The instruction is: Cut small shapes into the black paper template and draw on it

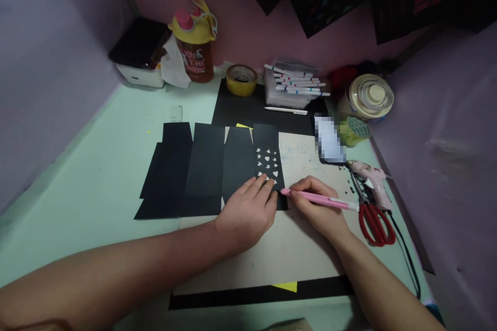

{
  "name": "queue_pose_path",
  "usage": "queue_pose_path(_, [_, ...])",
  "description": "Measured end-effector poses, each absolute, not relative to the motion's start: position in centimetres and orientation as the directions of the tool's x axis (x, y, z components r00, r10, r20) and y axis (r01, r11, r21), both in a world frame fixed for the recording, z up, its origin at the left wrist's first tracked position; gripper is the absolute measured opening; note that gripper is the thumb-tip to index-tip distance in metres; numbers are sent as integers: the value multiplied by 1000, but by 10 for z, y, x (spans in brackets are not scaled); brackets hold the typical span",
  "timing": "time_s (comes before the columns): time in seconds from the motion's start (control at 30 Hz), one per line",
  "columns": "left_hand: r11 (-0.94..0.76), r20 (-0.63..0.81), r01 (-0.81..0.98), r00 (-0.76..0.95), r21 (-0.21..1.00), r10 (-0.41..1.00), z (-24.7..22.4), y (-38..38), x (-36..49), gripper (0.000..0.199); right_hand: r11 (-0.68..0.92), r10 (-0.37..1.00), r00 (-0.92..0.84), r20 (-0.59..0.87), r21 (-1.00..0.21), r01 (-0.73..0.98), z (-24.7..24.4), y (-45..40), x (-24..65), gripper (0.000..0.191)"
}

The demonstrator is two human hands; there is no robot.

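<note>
A black paper sheet [238,165] with folded panels lies on a pale board [298,248]. Small star and heart cut-outs [267,159] pierce its right panel, showing light through the holes. My left hand [248,212] rests flat on that panel, fingertips just below the cut-outs and partly over the lowest ones. In my right hand [316,201] is a slim pink pen-style craft knife [322,198], pinched near its front end. The knife's tip points left and meets the panel's right edge, close to my left fingers.
Red-handled scissors [376,225], a pink glue gun [373,183] with a cord and black paper scraps lie at the right. Behind are a phone [330,138], a white pen [286,110], a marker box [291,88], yellow tape [241,80] and a bottle [194,49].
</note>
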State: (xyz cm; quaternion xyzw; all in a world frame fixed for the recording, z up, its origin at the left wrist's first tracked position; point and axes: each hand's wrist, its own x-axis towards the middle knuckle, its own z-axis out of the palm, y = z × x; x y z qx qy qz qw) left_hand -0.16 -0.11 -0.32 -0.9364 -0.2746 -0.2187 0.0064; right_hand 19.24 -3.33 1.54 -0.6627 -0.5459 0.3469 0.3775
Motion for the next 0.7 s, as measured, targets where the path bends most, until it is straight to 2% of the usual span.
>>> queue_pose_path(0.27, [-845,409,521,749,122,521,-3,-2,-1,30,-91,989,149,-13,-843,530,18,-32,190,9])
queue_pose_path(0.7, [-842,423,526,739,122,523,-3,-2,0,29,-116,987,152,-45,-860,497,20,-30,189,10])
